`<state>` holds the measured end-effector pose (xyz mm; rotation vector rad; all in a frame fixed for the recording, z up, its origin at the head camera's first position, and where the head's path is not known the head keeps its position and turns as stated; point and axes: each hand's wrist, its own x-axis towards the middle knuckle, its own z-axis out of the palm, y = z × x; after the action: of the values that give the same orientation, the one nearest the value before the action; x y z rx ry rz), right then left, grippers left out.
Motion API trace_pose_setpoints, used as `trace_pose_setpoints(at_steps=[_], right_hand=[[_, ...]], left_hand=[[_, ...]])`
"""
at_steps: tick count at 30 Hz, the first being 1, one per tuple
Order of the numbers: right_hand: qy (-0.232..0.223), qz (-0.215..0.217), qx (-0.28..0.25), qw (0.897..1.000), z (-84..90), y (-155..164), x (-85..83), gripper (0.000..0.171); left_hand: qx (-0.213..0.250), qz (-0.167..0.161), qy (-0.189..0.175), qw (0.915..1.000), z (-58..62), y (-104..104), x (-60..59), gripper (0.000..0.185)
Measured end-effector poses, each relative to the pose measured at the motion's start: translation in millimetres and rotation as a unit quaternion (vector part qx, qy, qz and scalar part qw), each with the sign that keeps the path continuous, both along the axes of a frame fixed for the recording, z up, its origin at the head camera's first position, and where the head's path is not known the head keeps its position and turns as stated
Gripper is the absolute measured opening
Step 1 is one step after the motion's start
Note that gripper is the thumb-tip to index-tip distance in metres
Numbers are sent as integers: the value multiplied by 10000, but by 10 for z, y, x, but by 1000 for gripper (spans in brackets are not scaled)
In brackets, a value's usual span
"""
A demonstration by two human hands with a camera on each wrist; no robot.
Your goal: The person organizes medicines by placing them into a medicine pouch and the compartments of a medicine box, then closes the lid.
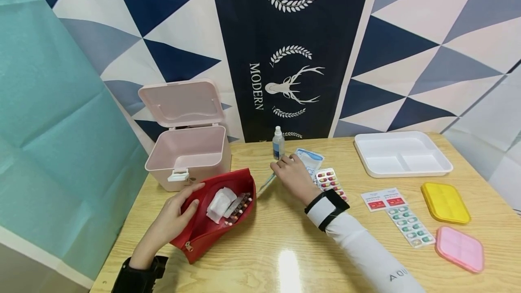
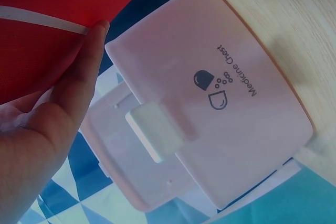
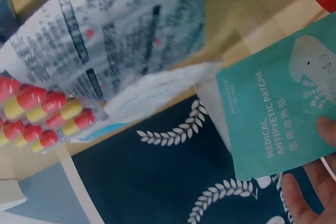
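My left hand [image 1: 168, 223] grips the left edge of an unzipped red pouch [image 1: 203, 241], thumb on the inner side. Inside the pouch lie a white packet [image 1: 220, 202] and a blister strip [image 1: 241, 207] of dark capsules. To the right of the pouch, my right hand [image 1: 294, 177] pinches a green packet of antipyretic patches [image 3: 268, 108], nearly edge-on in the head view. Close by that hand lie a white and blue packet [image 1: 311, 159] and a blister pack [image 1: 325, 178] of red and yellow capsules. A small clear bottle [image 1: 278, 144] stands just behind the fingers.
An open pink medicine chest [image 1: 221, 159] stands behind the pouch, lid raised. Toward the right are a white divided tray [image 1: 380, 170], a red and white packet [image 1: 384, 199], a green capsule blister pack [image 1: 410, 226], a yellow case [image 1: 445, 202] and a pink case [image 1: 460, 248].
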<state>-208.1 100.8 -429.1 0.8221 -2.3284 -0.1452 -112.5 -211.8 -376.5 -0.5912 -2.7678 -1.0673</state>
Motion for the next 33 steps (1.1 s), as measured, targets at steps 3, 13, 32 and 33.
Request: trace_pose_setpoints(at_steps=[3, 13, 32, 33], right_hand=[[69, -12, -187, 9998, 66, 19, 40, 19], [171, 161, -619, 9978, 356, 36, 239, 22], [70, 1106, -962, 9892, 855, -416, 766, 14], [44, 1132, -933, 9892, 861, -442, 783, 13]], left_hand=[[-2, -9, 12, 10000, -2, 0, 3, 42], [49, -15, -138, 9999, 1, 3, 5, 42], [69, -17, -89, 9999, -3, 8, 8, 41], [73, -17, -79, 9999, -6, 8, 7, 41]])
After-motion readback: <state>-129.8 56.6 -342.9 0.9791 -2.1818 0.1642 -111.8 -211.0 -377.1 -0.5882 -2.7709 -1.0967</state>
